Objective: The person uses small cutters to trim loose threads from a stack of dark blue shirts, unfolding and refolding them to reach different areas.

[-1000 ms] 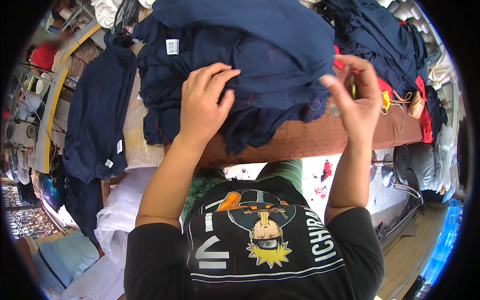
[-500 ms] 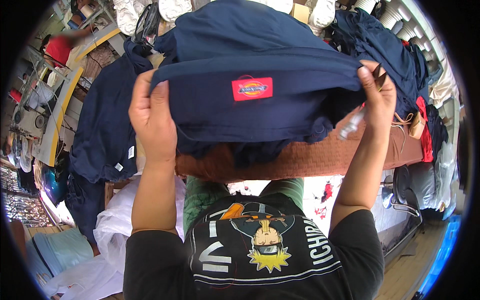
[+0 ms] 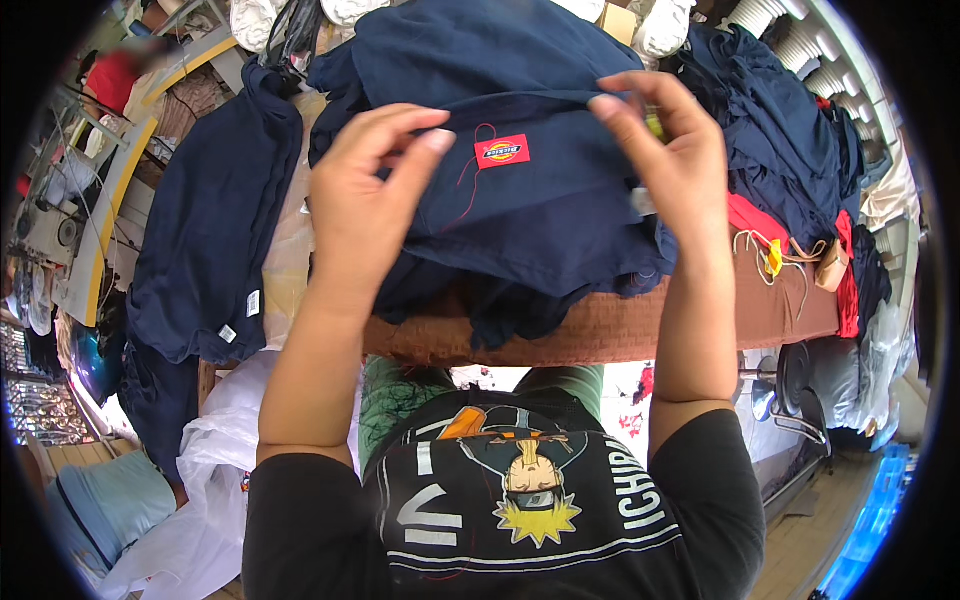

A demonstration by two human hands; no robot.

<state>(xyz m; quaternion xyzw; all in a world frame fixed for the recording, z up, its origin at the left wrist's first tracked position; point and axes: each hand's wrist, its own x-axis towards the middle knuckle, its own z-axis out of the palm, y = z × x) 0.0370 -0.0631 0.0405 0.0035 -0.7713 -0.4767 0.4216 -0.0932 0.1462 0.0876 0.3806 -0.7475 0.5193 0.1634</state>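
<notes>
A navy blue garment (image 3: 570,220) lies spread before me, a small red label (image 3: 502,151) on its upper middle. Loose red thread (image 3: 470,195) curls beside and below the label. Left of the label, my left hand (image 3: 370,190) hovers over the cloth, thumb and forefinger slightly apart with nothing seen between them. My right hand (image 3: 675,150) is at the garment's upper right, its thumb and forefinger near a folded edge. Tucked inside its curled fingers are thread snips (image 3: 654,122), mostly hidden and blurred; a yellowish part shows.
Navy garments lie at left (image 3: 215,220) and in a heap at right (image 3: 780,130). A brown cloth (image 3: 590,325) covers the work surface. Red fabric, cord and a tan block (image 3: 832,265) are at the right. White plastic (image 3: 225,450) hangs lower left. Beyond are sewing tables (image 3: 115,220) and a person in red.
The garment has come down from between my raised hands onto the surface, its label now lying flatter. Both hands have moved inward; my left hand has let go of the cloth.
</notes>
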